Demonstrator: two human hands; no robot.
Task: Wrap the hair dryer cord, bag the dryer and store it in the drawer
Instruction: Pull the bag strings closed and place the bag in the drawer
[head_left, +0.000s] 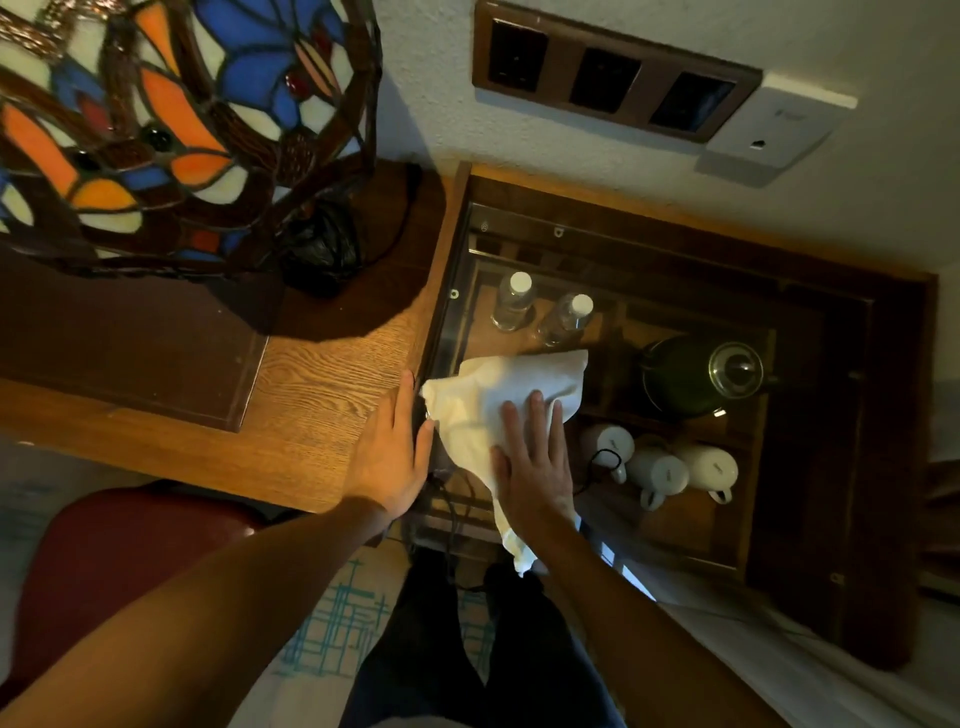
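A white cloth bag (498, 400) lies on the left front part of a glass-topped wooden compartment (675, 244). My right hand (530, 457) presses flat on the bag with straight fingers. My left hand (389, 457) rests open on the wooden desk (322, 374), its fingertips at the compartment's left edge beside the bag. A dark cord (452, 506) hangs below the bag near the front edge. The hair dryer itself is not visible; I cannot tell whether it is inside the bag.
Under the glass stand two water bottles (514, 299), a dark kettle (696, 374) and three white mugs (660, 470). A stained-glass lamp (171, 119) fills the desk's left. A black bag (322, 249) sits behind it. Wall sockets (608, 78) are above. A red chair (130, 545) is at lower left.
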